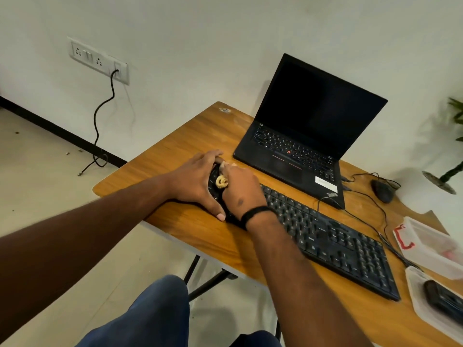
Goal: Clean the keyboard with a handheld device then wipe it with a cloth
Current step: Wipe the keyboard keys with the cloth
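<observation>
It seems we are wiping now: left hand [198,181] grips the keyboard [325,236] end, right hand [240,191] clutches the cloth [221,182] (crumpled); next we should sweep it rightwards

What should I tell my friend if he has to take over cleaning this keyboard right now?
Left hand: grips the left end of the keyboard, steadying it on the table.
Right hand: holds the cloth, pressing it onto the left-end keys.
Handheld device: the dark thing in the clear tray at the table's right is probably it.
Done: the device step looks finished, since it is set aside.
Left: wipe on with the cloth. The picture cannot show which keys are already wiped, so go over the whole keyboard towards the right end.
</observation>
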A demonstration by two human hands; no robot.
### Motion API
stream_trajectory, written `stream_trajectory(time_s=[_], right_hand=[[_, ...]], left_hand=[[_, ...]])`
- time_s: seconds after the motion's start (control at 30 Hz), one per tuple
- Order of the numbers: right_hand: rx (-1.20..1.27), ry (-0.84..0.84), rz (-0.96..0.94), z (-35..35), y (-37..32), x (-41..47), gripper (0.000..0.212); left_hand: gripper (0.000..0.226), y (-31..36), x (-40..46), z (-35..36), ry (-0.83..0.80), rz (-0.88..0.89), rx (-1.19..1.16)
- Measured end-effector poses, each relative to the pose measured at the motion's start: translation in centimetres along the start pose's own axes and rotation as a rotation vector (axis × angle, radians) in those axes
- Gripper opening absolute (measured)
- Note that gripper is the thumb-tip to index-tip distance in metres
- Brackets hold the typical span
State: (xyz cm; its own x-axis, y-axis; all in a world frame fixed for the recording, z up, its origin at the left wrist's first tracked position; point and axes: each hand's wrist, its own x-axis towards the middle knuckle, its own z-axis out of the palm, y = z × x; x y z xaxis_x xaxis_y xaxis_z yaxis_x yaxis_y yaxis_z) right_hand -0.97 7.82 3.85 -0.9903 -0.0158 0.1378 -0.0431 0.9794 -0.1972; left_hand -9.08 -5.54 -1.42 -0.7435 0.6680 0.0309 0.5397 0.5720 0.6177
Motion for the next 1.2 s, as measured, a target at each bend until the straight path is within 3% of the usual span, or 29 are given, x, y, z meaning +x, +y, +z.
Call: stream_trajectory(time_s=[0.17, 0.3, 0.47, 0.6, 0.87, 0.93, 1.03, 1.2], right_hand=[[-0.07, -0.12, -0.081, -1.4, 1.4, -4.0, 0.037], [-0.104, -0.259, -0.028, -4.6, 1.8, -4.7, 0.039], [-0.089, 0.014, 0.081, -3.7, 0.4, -0.5, 0.031], [-0.148, -0.058, 0.058, -0.9, -1.1, -1.0, 0.024], [-0.212, -0.204, 0.011, -3.8, 0.0, -5.6, 0.022], [-0.155, -0.174, 0.06, -4.4, 0.2, -3.9, 0.02], [-0.154, 0.02, 0.085, -3.5, -0.3, -0.8, 0.022], [-0.228, -0.013, 0.067, -0.7, -0.5, -2.2, 0.021]], left_hand=[[0.162, -0.2, 0.1, 0.0, 0.026, 0.023, -0.003], [0.154, 0.6, -0.3, -0.1, 0.026, 0.013, -0.016], [0.153, 0.5, -0.4, -0.2, 0.032, 0.017, -0.018], [0.157, 0.5, -0.3, -0.2, 0.019, 0.001, -0.013], [0.149, 0.7, -0.4, -0.1, 0.047, 0.003, -0.029], [0.149, 0.9, -0.6, -0.1, 0.044, 0.006, -0.026], [0.145, 1.2, -0.7, -0.3, 0.045, 0.004, -0.027], [0.147, 1.4, -0.7, -0.3, 0.05, -0.015, -0.034]])
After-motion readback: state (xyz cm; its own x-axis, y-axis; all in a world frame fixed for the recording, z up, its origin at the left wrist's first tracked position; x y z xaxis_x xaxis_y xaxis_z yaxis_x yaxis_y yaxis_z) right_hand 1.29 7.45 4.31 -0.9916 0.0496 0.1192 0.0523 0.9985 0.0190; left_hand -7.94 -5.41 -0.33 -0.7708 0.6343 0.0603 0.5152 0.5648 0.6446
